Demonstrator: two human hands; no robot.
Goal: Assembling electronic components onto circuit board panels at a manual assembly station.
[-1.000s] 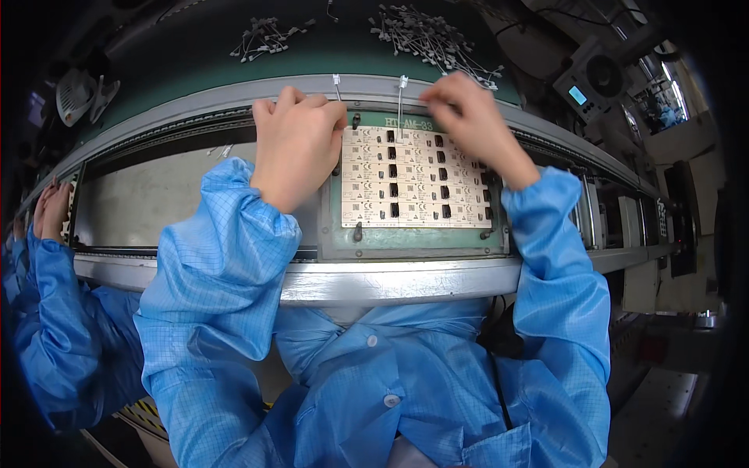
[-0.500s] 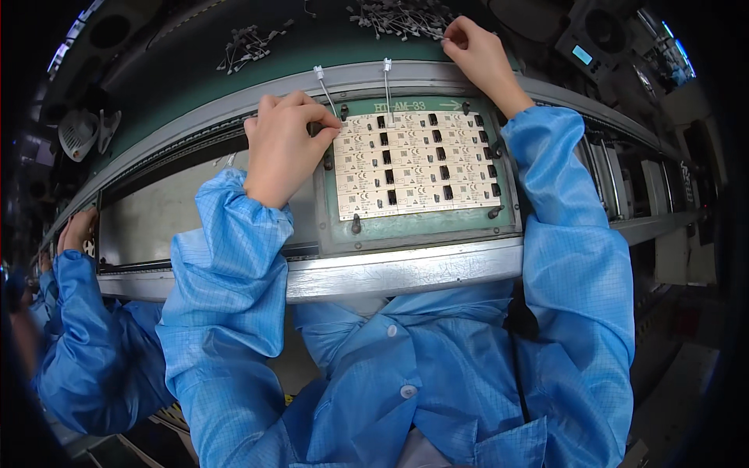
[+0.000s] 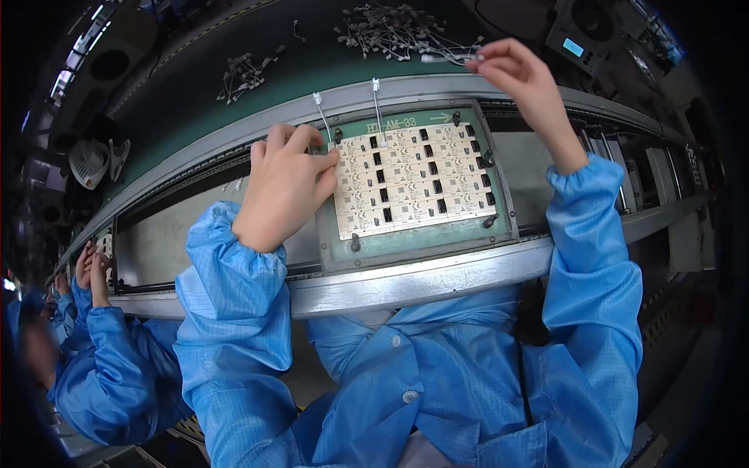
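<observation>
In front of me a panel of white circuit boards (image 3: 413,175) with black components sits on a green fixture plate (image 3: 421,242). My left hand (image 3: 287,183) is at the panel's upper left corner, thumb and forefinger pinched at the lower end of a short wire lead (image 3: 324,117); its tip is hidden by the fingers. A second wire lead (image 3: 378,107) runs from the panel's top edge, its white connector resting on the metal rail. Beyond the rail, my right hand (image 3: 524,74) pinches a wire lead (image 3: 445,58) by one end, its white connector pointing left.
A large pile of wire leads (image 3: 390,31) and a smaller one (image 3: 246,76) lie on the green bench (image 3: 312,66). Metal rails (image 3: 421,278) frame the conveyor. A co-worker's hands (image 3: 94,269) work at the left. A device with a lit screen (image 3: 573,47) stands at the far right.
My right hand has drawn back rightward from the large pile, and a wire lead now shows in its fingers. My left hand stays at the panel's corner. The whole view has shifted slightly.
</observation>
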